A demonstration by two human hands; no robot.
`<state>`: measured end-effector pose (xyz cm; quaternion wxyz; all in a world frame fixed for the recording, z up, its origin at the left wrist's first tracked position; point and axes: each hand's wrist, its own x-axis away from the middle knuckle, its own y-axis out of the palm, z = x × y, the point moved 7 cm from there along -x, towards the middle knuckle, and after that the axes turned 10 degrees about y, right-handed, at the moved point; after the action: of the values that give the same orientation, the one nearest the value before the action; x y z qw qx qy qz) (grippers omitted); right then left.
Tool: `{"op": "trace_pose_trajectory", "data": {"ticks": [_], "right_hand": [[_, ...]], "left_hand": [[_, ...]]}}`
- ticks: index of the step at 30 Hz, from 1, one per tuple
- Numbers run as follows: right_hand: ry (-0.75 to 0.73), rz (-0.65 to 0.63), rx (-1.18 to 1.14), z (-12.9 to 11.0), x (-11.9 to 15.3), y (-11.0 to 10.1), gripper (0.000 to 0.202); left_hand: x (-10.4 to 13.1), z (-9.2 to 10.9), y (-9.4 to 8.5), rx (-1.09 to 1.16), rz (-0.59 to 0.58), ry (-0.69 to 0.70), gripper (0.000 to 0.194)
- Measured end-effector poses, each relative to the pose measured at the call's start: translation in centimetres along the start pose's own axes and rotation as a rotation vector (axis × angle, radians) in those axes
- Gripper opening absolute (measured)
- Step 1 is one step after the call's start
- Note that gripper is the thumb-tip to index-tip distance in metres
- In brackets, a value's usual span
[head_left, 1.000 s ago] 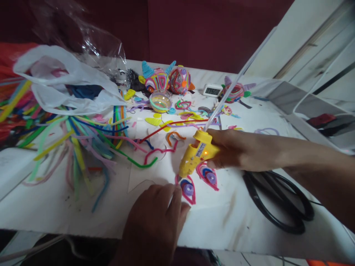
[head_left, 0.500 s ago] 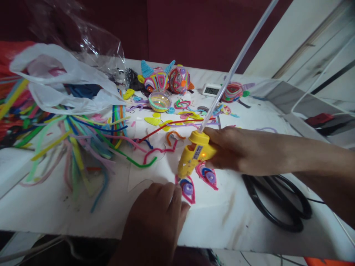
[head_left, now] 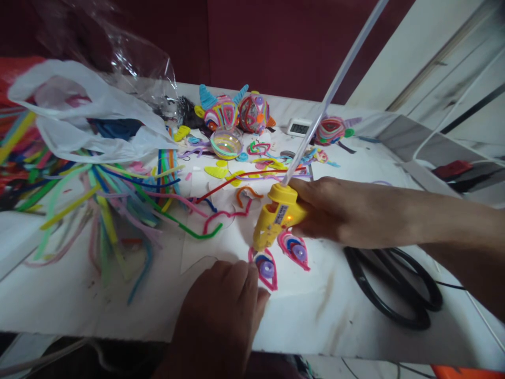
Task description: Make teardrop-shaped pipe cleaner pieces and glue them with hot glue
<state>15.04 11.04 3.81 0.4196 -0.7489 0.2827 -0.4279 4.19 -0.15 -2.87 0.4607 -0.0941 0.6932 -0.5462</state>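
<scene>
My right hand (head_left: pixel 319 210) is wrapped around a yellow hot glue gun (head_left: pixel 278 216), its small orange light lit. A long clear glue stick (head_left: pixel 335 84) rises from its top. The gun's nozzle points down at the upper left edge of a pink-edged eye shape (head_left: pixel 267 269) with a purple coil in its middle. Against that shape's left side rests my left hand (head_left: pixel 224 295), fingers bent and close together; what lies under the fingertips is hidden. A second, matching eye shape (head_left: pixel 295 251) lies just right of the nozzle on white paper (head_left: pixel 236 242).
Many coloured pipe cleaners (head_left: pixel 106 210) spread at left beneath a white plastic bag (head_left: pixel 98 110). Behind stand decorated balls (head_left: pixel 255 113), a clear bowl (head_left: pixel 226 145) and a digital timer (head_left: pixel 299 128). Black-handled scissors (head_left: pixel 394 289) lie by my right forearm. The table's front edge (head_left: pixel 315 353) is near.
Both hands and the glue gun stay almost where they were. The whole view has shifted very slightly.
</scene>
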Motion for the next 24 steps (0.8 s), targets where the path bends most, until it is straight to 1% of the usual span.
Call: {"op": "trace_pose_trajectory", "data": {"ticks": [4,16,22,24], "right_hand": [[0.012,-0.010,0.006,0.0,0.0,0.0,0.016],[0.038,0.035,0.040,0.4,0.1,-0.2,0.012],[0.051,0.007,0.004,1.0,0.5,0.0,0.014],[0.034,0.034,-0.026,1.5,0.8,-0.2,0.016]], "left_hand": [[0.2,-0.1,0.2,0.004,-0.013,-0.007,0.016],[0.2,-0.1,0.0,0.006,-0.006,-0.020,0.017],[0.0,0.0,-0.1,0.027,-0.015,-0.057,0.016],[0.0,0.0,-0.1,0.027,-0.020,-0.072,0.015]]}}
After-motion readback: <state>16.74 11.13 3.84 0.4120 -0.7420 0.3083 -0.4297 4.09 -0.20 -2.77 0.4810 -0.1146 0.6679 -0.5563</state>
